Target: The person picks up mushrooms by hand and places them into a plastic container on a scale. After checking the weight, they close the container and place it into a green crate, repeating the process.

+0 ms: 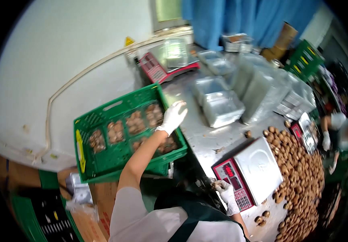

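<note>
My left hand [173,117], in a white glove, hangs over the right rim of a green crate [117,105], fingers stretched out and holding nothing. Inside the crate lie several clear packs of brown mushrooms [135,122]; my left forearm hides some of them. My right hand [227,196], also gloved, is low by the near edge of a red and white scale [258,171]. Its fingers are closed around something small and brownish, apparently a mushroom, mostly hidden. The scale's plate is bare and its red display is lit.
A heap of loose mushrooms [299,177] covers the right of the metal table [196,139]. Stacked clear trays [222,107] stand behind, near a second scale [153,68] bearing trays. A co-worker's gloved hand [326,141] is at far right, near another scale [304,133].
</note>
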Demonstrator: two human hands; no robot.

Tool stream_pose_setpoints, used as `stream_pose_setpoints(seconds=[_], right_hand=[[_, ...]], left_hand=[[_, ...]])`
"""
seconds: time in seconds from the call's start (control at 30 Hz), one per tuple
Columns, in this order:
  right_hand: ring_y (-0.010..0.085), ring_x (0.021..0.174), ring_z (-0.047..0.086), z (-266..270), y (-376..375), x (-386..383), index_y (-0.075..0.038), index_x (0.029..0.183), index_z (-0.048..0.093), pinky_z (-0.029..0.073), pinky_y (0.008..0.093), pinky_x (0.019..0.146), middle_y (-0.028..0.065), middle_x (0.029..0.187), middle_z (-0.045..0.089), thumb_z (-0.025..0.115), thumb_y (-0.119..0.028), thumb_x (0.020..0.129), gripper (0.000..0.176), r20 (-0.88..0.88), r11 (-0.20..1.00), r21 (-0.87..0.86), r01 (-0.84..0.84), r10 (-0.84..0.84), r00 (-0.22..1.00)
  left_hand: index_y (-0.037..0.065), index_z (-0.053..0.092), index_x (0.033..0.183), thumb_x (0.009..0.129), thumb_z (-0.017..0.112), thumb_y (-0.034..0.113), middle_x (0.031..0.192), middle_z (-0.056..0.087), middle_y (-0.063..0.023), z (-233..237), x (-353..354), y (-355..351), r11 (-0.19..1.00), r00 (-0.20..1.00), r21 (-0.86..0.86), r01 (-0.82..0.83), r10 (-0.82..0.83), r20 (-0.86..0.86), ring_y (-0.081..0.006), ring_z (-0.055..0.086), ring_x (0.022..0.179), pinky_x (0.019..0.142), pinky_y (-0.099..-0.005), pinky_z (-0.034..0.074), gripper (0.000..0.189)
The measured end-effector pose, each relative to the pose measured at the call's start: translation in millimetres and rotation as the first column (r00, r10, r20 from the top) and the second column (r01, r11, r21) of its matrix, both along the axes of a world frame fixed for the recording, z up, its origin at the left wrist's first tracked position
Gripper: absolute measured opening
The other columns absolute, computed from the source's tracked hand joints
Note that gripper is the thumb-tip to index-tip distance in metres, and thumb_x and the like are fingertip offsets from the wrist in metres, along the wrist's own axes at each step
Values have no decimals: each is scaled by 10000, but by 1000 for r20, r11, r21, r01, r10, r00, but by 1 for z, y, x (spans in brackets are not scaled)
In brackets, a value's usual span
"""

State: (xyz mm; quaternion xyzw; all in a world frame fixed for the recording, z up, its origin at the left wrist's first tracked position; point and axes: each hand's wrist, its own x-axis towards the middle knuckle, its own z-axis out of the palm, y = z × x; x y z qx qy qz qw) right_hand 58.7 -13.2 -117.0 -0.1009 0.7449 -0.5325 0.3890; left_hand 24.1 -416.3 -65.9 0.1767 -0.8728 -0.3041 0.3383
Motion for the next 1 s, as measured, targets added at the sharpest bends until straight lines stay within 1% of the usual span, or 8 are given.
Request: stream_pose_setpoints(seconds=[0.1, 0.2, 0.23, 0.33, 0.6, 0.73, 0.8, 1.0], right_hand=[[76, 790, 577, 13, 19, 7, -9, 995, 638, 472, 225, 751, 25, 860, 658, 599, -72, 887, 131, -33, 994, 24, 106, -105, 994], [74, 781, 575, 6, 46, 17, -11, 987, 635, 477, 222, 728, 21, 848, 651, 589, -85, 900, 124, -42, 972, -82, 219, -223, 974], [68, 774, 572, 15, 53, 20, -13, 992, 635, 478, 225, 707, 17, 840, 651, 576, -80, 907, 124, -32, 968, -58, 243, -245, 969], [101, 834, 618, 29, 80, 31, 4, 971, 643, 497, 241, 757, 53, 892, 670, 570, -108, 917, 145, -39, 936, 21, 352, -351, 935], [93, 809, 621, 14, 155, 65, -22, 1004, 657, 500, 233, 752, 34, 870, 679, 606, -172, 892, 194, -21, 782, 15, 624, -623, 782], [116, 757, 627, 19, 181, 72, -42, 987, 668, 504, 252, 731, 50, 837, 684, 597, -196, 880, 200, -72, 745, 20, 667, -664, 744], [115, 738, 636, 22, 195, 74, -43, 996, 664, 511, 252, 716, 46, 819, 686, 591, -193, 881, 203, -88, 733, 29, 679, -675, 733], [104, 735, 640, 20, 235, 78, 19, 946, 658, 513, 241, 694, 68, 820, 687, 605, -130, 866, 177, 4, 589, -13, 808, -808, 589]], left_hand=[[63, 605, 1042, 813, 633, 154, 1098, 597, -127, 27, -61, 66, 957, 953, -74, 281, -287, -97, -306, 567, 1052, 899, -370, 458, 247], [60, 577, 1117, 836, 595, 264, 1172, 555, -161, -8, -122, 96, 770, 902, -486, 413, -421, 99, -327, 544, 1083, 919, -390, 440, 348], [66, 510, 1232, 838, 569, 378, 1242, 519, -180, 56, -107, 123, 886, 819, -91, 454, -375, 433, -336, 525, 1122, 929, -410, 433, 506], [95, 438, 1324, 829, 560, 441, 1177, 574, -217, 36, -131, 123, 909, 713, -65, 413, -278, 643, -358, 561, 1075, 934, -422, 430, 617], [42, 687, 894, 804, 545, 268, 879, 643, -220, -4, -178, 41, 838, 689, -112, 533, -354, 632, -392, 617, 824, 757, -456, 484, 282], [1, 668, 860, 841, 504, 183, 820, 660, -198, 16, -173, 52, 958, 844, 258, 126, -241, 480, -328, 645, 725, 659, -431, 505, 246], [5, 639, 882, 865, 484, 178, 789, 652, -185, 14, -192, 24, 879, 920, -464, 105, 92, 382, -345, 633, 720, 651, -460, 495, 233], [10, 607, 1055, 959, 417, 246, 932, 654, -175, 122, -140, 74, 956, 937, -159, -247, 193, -292, -362, 622, 838, 727, -435, 481, 317]])
